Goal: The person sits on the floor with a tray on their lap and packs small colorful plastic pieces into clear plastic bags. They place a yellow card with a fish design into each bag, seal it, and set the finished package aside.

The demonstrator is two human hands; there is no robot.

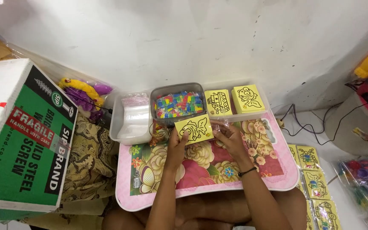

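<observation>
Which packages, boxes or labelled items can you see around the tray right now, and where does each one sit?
Cardboard box: far left, large, white top, green side with a red label patch.
Clear bag stack: left compartment of the white bin, flat and transparent.
Grey tub: centre, rectangular, filled with multicoloured pieces.
Yellow card stacks: right of the tub, square, black line drawings.
Yellow card: held by left hand and right hand.
Bagged cards: floor, right.

A home floor: lap table (277, 179), cardboard box (18, 140), toy bags (365, 176).
</observation>
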